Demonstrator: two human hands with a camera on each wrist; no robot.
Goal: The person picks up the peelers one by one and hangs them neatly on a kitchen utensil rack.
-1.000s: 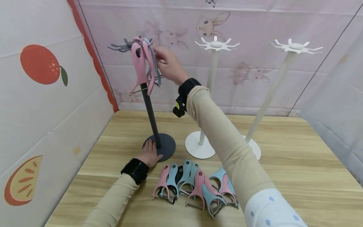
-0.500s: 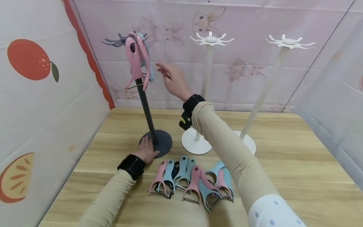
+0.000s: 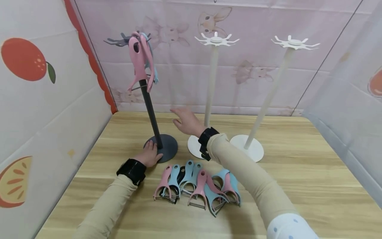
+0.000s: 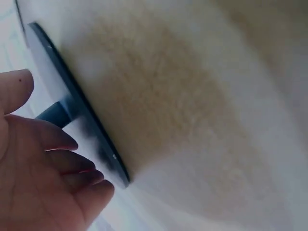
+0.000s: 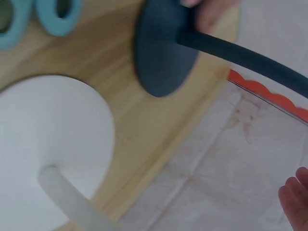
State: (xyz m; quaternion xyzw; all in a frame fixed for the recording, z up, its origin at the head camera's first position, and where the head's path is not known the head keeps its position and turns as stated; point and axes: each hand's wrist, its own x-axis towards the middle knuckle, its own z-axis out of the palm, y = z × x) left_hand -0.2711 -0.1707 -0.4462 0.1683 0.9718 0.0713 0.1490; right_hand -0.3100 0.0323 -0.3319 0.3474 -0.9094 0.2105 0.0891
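My left hand (image 3: 148, 155) rests with extended fingers on the round base (image 3: 169, 150) of a dark grey rack; the left wrist view shows its fingers (image 4: 72, 163) over that base (image 4: 103, 139). From the rack's arms (image 3: 117, 41) hang pink peelers (image 3: 138, 63) and a light blue peeler (image 3: 156, 74), partly hidden behind them. Empty and relaxed, my right hand (image 3: 188, 122) is in the air between the dark rack and the middle white rack (image 3: 212, 76). Several pink, blue and black peelers lie in a heap, among them a pink peeler (image 3: 201, 182) and a blue peeler (image 3: 174, 176).
A second white rack (image 3: 270, 89) stands on the right, its arms bare like those of the middle one. The right forearm passes over the wooden table (image 3: 304, 159) beside the heap. Printed cloth walls (image 3: 179, 79) enclose the back and sides.
My right hand has let go of the light blue peeler, which now hangs on the dark rack, and has come down and away from it. The left hand stays on the base.
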